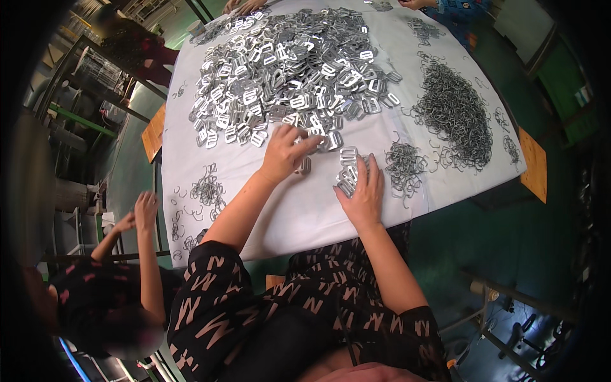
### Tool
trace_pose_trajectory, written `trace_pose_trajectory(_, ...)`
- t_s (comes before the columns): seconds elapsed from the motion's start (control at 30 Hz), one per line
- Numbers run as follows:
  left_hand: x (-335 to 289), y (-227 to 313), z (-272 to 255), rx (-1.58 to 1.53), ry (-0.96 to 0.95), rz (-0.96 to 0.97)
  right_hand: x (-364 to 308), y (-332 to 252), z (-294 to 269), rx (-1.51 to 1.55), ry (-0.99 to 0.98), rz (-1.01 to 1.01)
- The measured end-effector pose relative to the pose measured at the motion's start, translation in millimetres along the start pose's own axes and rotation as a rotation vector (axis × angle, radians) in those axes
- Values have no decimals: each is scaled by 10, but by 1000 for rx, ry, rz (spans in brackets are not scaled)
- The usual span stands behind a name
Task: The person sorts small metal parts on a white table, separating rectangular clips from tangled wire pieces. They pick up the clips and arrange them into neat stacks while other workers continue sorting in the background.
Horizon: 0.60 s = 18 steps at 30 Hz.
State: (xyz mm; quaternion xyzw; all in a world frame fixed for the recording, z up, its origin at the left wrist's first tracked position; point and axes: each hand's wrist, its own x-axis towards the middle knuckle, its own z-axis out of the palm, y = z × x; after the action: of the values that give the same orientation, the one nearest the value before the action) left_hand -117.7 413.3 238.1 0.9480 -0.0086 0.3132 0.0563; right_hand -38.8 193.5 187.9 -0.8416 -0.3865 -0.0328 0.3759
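My left hand reaches over the near edge of a large heap of flat silver metal slide buckles, its fingers apart and slightly bent. Just under those fingers a single buckle shows, partly hidden. My right hand rests on the white-covered table, with thumb and fingers spread around a small cluster of buckles. Its fingertips touch or nearly touch the cluster, without closing on it. Right of that hand lies a small pile of thin bent wire hooks.
A much larger pile of wire hooks covers the table's right side; loose hooks lie near its left edge. A person sits at left, hands raised. Another person's hands are at the far edge, and a blue sleeve is far right.
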Motion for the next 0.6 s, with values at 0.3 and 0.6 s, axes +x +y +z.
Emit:
trace_pose_trajectory(0.3,-391,251,-182,-329,-225,-62,72,-19,-142,-145,-34,-24)
trace_pose_trajectory(0.6,131,-227,478,21,-109,-170,51,-1,-122,-23,-45,-122)
